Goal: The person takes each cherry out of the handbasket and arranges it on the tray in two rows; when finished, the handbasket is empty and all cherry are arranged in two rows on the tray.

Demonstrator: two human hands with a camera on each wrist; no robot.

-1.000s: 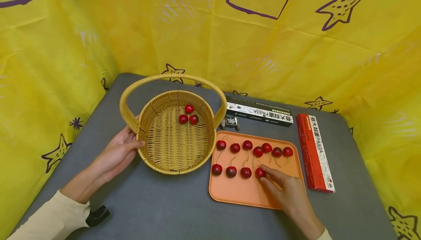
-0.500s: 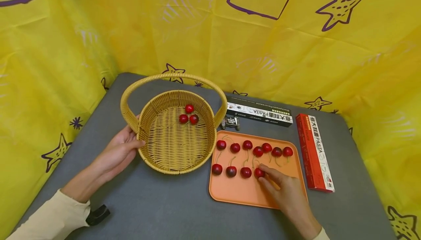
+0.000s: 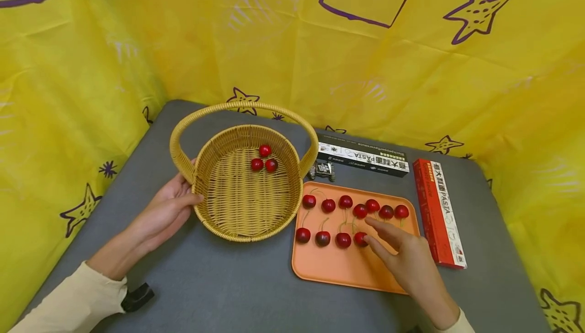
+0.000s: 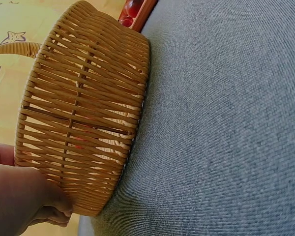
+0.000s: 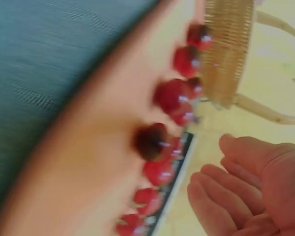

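My left hand (image 3: 165, 210) grips the left side of a round wicker basket (image 3: 239, 201), its thumb over the rim; the left wrist view shows the woven wall close up. Three red cherries (image 3: 265, 151) lie together on the basket's floor, toward the back. To the right is an orange tray (image 3: 329, 269) with two rows of stemmed cherries (image 3: 343, 240). Over the tray's right part hovers my right hand (image 3: 409, 257), thumb and fingers spread and holding nothing. Its thumb tip is close to the last cherry (image 3: 360, 239) of the front row, partly overlapping it in the head view.
Behind the tray lies a black-and-white pasta box (image 3: 365, 156), with a small dark object (image 3: 322, 170) beside its left end. A red pasta box (image 3: 440, 213) stands right of the tray. The basket's tall handle (image 3: 247, 105) arches above it. Yellow cloth (image 3: 274, 43) surrounds the grey table (image 3: 219, 282).
My right hand has let go of the front row's rightmost cherry, spread its fingers and drawn slightly back to the right. The cherry stays on the tray. My left hand keeps its grip.
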